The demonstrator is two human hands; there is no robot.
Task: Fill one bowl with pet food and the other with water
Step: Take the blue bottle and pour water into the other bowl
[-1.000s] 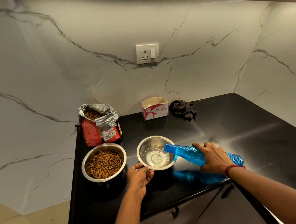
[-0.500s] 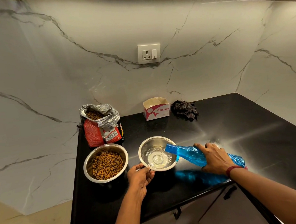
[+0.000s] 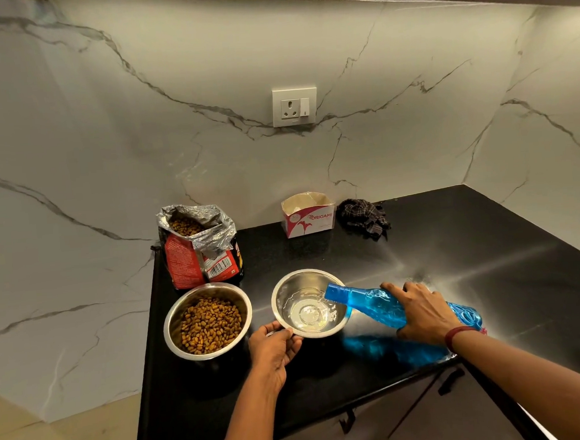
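Tipping one bottle (image 3: 366,304) into one of two bowls (image 3: 286,300).

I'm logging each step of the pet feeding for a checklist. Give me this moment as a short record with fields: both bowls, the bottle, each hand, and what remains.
food bowl: left round steel bowl, holds brown kibble
water bowl: right round steel bowl, shallow water inside
bottle: blue plastic bottle, tilted, mouth over the water bowl's rim
left hand: grips water bowl's near rim
right hand: holds the bottle
left to do: water bowl far from full
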